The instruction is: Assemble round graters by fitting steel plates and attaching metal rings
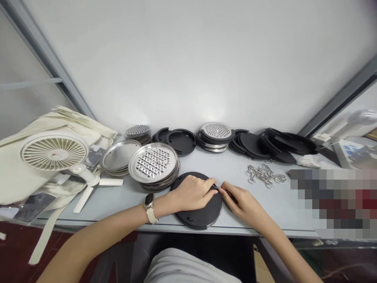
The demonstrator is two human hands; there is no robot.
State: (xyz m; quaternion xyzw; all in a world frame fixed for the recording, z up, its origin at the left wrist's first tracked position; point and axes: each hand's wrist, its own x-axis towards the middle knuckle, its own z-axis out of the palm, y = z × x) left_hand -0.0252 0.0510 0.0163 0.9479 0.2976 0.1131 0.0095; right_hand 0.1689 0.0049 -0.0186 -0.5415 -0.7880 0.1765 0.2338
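A black round disc (pixel 203 214) with a thin metal rim lies on the table in front of me. My left hand (pixel 193 192) rests across the top of it, thumb and forefinger closing on its upper right edge. My right hand (pixel 240 202) is closed in a pinch at that same edge, its fingertips almost touching the left ones. A small shiny metal piece (pixel 216 187) shows between the fingertips; most of it is hidden. Left of the disc stands a stack of metal grater plates (pixel 153 163). Several metal wire hooks (pixel 265 175) lie in a loose pile to the right.
Plain metal discs (pixel 120 155) are stacked at the left, near a white fan (pixel 54 153) and a pale bag (pixel 17 161). Along the wall are black round holders (pixel 181 141), a perforated plate (pixel 216 131) on a stack, and more black parts (pixel 255 143). A blurred-out patch covers the right.
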